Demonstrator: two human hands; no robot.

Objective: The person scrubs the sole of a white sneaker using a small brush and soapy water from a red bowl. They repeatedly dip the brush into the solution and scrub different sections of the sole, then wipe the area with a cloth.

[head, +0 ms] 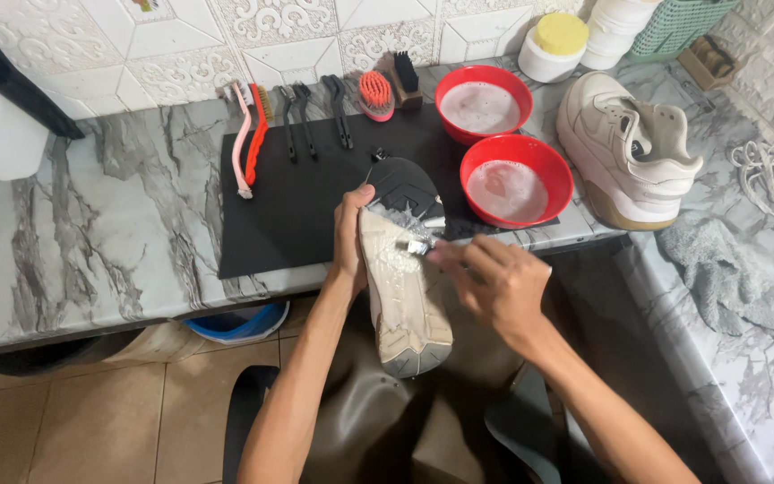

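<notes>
Suds coat the white shoe, gripped sole-up by the left hand over the lap while the right hand clasps a small brush. Wet fingers could slip, dropping it. Red bowls sit at one o'clock on the marble counter, tiled wall behind.

Both bare arms come up from the bottom of the view and lean in toward each other. The left hand is wrapped around what it holds, with the thumb pointing up and the fingers tucked out of sight behind it. The right hand sits just across from it, a bit lower, with the back of the hand facing up, the wrist bent, and the fingers curled tight and pinching something small at their tips.
</notes>
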